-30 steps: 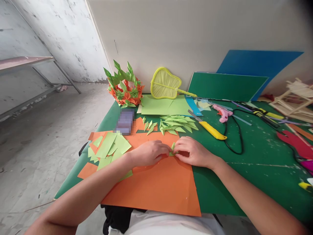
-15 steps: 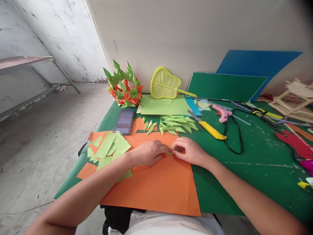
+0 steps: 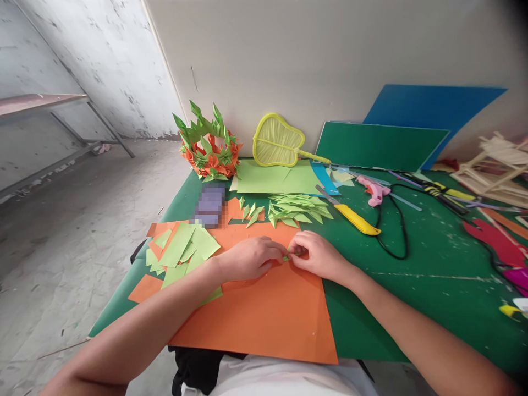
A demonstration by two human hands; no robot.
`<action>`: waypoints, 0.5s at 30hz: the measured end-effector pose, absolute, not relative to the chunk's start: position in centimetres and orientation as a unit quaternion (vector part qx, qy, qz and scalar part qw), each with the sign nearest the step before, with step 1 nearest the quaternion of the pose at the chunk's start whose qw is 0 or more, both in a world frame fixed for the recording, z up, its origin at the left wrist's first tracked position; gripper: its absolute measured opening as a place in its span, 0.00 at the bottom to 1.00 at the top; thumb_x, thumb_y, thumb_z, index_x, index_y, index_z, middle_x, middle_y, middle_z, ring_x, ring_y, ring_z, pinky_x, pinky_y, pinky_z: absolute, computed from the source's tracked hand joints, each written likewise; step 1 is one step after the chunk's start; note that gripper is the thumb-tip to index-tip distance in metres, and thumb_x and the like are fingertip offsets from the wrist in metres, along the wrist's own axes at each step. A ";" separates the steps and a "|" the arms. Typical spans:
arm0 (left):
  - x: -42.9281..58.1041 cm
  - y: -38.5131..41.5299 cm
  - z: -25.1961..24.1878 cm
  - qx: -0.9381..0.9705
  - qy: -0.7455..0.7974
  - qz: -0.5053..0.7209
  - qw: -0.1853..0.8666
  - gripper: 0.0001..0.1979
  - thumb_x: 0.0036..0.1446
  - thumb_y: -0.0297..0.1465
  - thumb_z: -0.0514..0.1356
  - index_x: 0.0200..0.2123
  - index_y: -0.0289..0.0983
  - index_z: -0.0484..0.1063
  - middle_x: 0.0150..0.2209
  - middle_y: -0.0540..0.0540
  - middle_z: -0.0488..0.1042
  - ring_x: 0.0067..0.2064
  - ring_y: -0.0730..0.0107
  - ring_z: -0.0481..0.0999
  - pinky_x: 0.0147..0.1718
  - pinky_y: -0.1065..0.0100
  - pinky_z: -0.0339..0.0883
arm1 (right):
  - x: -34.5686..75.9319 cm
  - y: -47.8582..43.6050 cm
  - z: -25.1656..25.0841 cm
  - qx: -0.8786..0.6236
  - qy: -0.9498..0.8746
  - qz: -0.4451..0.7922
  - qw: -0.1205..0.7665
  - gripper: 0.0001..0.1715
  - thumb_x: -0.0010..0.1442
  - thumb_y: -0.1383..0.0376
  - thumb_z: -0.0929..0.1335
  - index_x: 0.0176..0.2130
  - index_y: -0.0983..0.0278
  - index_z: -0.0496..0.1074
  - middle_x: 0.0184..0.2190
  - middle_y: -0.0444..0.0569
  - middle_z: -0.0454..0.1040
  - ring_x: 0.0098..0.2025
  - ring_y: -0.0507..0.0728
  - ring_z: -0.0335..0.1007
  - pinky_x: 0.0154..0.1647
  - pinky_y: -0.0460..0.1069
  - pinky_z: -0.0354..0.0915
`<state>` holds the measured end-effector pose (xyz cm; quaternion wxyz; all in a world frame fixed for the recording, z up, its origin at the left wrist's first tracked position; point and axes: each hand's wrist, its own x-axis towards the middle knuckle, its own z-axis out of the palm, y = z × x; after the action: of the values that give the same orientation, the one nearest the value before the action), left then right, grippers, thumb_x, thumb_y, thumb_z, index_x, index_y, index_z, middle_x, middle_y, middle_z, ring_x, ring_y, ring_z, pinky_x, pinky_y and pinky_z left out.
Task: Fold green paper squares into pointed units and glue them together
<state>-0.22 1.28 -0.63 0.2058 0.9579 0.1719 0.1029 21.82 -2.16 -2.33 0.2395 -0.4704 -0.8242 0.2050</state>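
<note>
My left hand (image 3: 247, 257) and my right hand (image 3: 319, 254) meet over a large orange paper sheet (image 3: 268, 311) on the green table (image 3: 433, 275). Both pinch a small light-green paper piece (image 3: 288, 254) between their fingertips; most of it is hidden by the fingers. Just beyond the hands lies a heap of folded light-green paper points (image 3: 299, 209). A pile of cut light-green paper pieces (image 3: 181, 250) lies to the left of my left hand.
A green and orange paper wreath (image 3: 208, 146) and a yellow fan (image 3: 276, 142) stand by the wall. A yellow utility knife (image 3: 357, 220), a pink glue gun (image 3: 373, 190) with its black cord, light-green sheets (image 3: 276, 179), green and blue boards and wooden sticks fill the right side.
The light-green piece stuck up between my fingers a second ago; now it lies lower and mostly covered. My right hand has shifted slightly left towards my left hand.
</note>
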 end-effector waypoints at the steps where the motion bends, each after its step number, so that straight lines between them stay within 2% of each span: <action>1: -0.2 1.3 -0.6 0.958 0.170 0.103 0.207 0.12 0.59 0.22 0.53 0.41 0.39 0.73 0.49 0.46 0.74 0.45 0.66 0.73 0.44 0.68 0.65 | 21.8 -2.2 -2.3 -0.471 -0.824 0.205 0.240 0.07 0.53 0.71 0.67 0.27 0.62 0.64 0.26 0.44 0.68 0.31 0.53 0.63 0.30 0.47 0.60; 5: -0.2 1.4 -0.4 0.959 0.158 0.100 0.213 0.14 0.57 0.20 0.52 0.41 0.38 0.73 0.47 0.46 0.74 0.46 0.67 0.73 0.45 0.69 0.64 | 21.7 -2.2 -2.2 -0.472 -0.823 0.204 0.240 0.07 0.52 0.72 0.66 0.27 0.62 0.65 0.26 0.44 0.67 0.31 0.53 0.63 0.31 0.47 0.59; 15: -0.2 1.4 -0.7 0.973 0.128 0.108 0.159 0.15 0.62 0.25 0.51 0.49 0.41 0.71 0.46 0.44 0.75 0.43 0.65 0.73 0.41 0.67 0.64 | 21.6 -2.2 -2.2 -0.477 -0.821 0.208 0.237 0.07 0.50 0.73 0.66 0.26 0.62 0.64 0.26 0.43 0.67 0.30 0.53 0.63 0.30 0.47 0.59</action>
<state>-0.23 1.43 -0.70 0.1588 0.9730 0.1283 0.1081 21.57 -2.17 -2.23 0.2370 -0.4766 -0.8205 0.2083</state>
